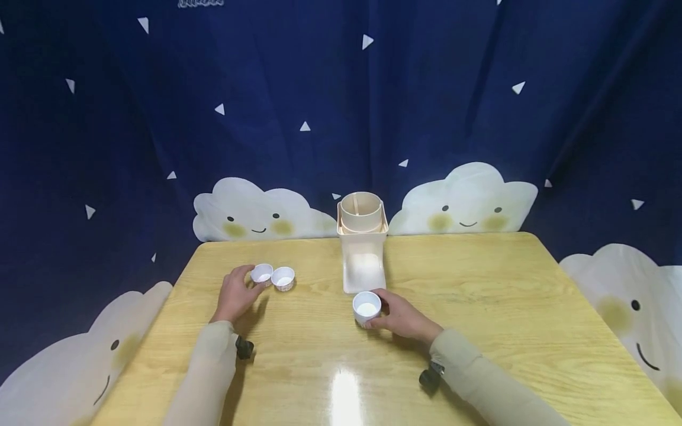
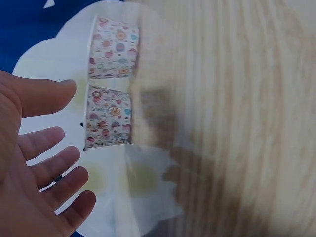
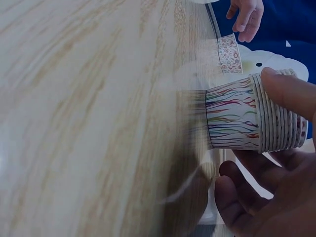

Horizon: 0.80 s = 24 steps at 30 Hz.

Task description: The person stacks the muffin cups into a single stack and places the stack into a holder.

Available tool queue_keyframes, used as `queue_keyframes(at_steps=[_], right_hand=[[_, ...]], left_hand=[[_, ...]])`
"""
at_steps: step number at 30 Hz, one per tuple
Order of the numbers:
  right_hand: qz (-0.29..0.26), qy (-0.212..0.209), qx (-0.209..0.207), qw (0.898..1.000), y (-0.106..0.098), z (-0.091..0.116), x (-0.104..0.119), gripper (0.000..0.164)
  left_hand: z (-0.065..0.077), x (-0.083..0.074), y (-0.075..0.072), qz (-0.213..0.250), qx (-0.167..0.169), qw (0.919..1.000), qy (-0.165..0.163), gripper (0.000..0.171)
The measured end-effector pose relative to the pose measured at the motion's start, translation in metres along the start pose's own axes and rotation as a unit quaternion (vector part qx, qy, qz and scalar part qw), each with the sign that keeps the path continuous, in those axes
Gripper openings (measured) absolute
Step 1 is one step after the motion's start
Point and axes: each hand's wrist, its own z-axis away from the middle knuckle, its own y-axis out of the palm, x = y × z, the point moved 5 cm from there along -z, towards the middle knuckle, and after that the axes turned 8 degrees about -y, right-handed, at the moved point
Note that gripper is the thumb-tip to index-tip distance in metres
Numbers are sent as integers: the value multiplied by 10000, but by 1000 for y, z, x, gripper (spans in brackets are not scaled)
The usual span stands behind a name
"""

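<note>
My right hand (image 1: 399, 316) grips a stack of small paper cups (image 3: 232, 116) near the middle of the table, thumb on one side and fingers on the other. Wavy coloured lines mark the lowest cup, and several rims are nested above it. Whether the stack's base touches the table I cannot tell. On the left, two small paper cups (image 1: 283, 278) with a colourful print stand upright side by side. My left hand (image 2: 44, 148) is beside the nearer cup (image 2: 108, 117), fingers spread and apart from it, holding nothing.
A beige plastic stand (image 1: 364, 236) with a round ring on top and a flat base rises at the table's back middle, just behind the stack. Behind the wooden table (image 1: 479, 296) hangs a dark blue curtain (image 1: 330, 77) with clouds and triangles.
</note>
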Motion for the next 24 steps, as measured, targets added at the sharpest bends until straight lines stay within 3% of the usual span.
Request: queue_keyframes(at_steps=[10,18,24], right_hand=[[-85,53,-57,9999,-3,2,0,65],[-172,-86,-18,9998,-2,4,1,64],[-280,-89,-3,9996,0,4,-2,66]], left_hand=[[-17,-5,11,-134,153,9990,406,69],[-22,0,17,-237,338,9990,169,71],[-21,3,18,-144,247,9995,136,65]])
